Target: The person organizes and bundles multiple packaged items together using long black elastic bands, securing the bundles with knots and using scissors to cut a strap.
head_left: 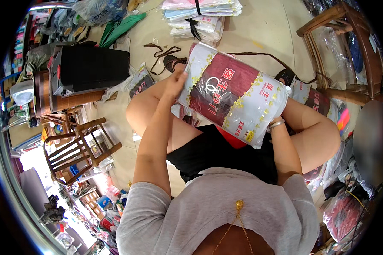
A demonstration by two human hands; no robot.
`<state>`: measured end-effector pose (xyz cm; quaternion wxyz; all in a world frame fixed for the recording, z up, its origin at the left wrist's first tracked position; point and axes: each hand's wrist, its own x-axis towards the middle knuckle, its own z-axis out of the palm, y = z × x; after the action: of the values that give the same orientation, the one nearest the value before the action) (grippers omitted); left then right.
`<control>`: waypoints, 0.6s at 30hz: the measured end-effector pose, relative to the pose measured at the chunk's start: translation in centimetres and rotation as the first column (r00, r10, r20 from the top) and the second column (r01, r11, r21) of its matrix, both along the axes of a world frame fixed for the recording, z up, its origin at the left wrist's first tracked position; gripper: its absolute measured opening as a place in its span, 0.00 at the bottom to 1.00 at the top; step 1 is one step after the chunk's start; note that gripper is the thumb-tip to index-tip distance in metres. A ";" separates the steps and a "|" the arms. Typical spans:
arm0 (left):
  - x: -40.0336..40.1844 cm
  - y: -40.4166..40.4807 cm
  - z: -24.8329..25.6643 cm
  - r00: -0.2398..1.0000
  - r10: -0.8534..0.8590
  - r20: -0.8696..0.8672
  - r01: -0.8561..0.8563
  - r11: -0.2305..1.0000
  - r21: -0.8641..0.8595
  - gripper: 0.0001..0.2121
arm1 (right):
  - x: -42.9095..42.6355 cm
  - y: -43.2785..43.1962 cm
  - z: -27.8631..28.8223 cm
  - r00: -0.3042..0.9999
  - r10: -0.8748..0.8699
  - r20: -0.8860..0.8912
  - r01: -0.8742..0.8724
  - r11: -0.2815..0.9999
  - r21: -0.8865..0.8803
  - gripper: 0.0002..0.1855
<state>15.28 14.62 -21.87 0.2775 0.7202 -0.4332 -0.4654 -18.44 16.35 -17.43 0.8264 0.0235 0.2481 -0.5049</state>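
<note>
A plastic-wrapped package (231, 95), white with dark red panels and printed writing, lies tilted above my lap between both hands. My left hand (177, 82) grips its left edge, with the fingers partly hidden behind it. At the lower right edge, my right hand (276, 120) holds the package from beneath; most of its fingers are hidden, and a bangle is on the wrist. Something red (231, 138) shows under the package on my lap. A dark brown strap (258, 54) runs over the floor behind the package.
Stacks of packages tied with black strips (196, 27) lie on the tiled floor ahead. A black box (91, 67) and a bamboo chair (83, 148) stand at left, a wooden chair frame (344, 47) at upper right. More wrapped packages (316, 98) lie beside my right leg.
</note>
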 end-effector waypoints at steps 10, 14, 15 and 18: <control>-0.1 -4.4 2.0 0.900 -0.108 0.422 0.212 0.955 -0.208 0.29 | 4.2 0.8 -2.1 0.988 0.154 -0.026 -0.150 0.981 0.121 0.20; -0.7 -7.8 4.7 0.936 -0.085 0.343 0.179 0.951 -0.254 0.28 | 1.3 3.4 -2.9 0.979 0.188 -0.084 -0.163 0.957 0.240 0.19; -1.0 -8.2 4.6 0.859 -0.067 0.507 0.251 0.919 -0.304 0.28 | 0.7 4.5 -3.1 0.975 0.201 -0.094 -0.168 0.946 0.278 0.19; -4.8 -7.8 4.8 0.788 -0.098 0.607 0.439 0.781 -0.445 0.27 | -1.7 8.5 -2.5 0.943 0.254 -0.215 -0.150 0.902 0.405 0.19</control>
<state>10.47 6.79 -17.08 0.2674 0.6345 -0.7146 -0.1236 -20.17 24.83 -19.93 0.8137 0.0913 0.4504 -0.3559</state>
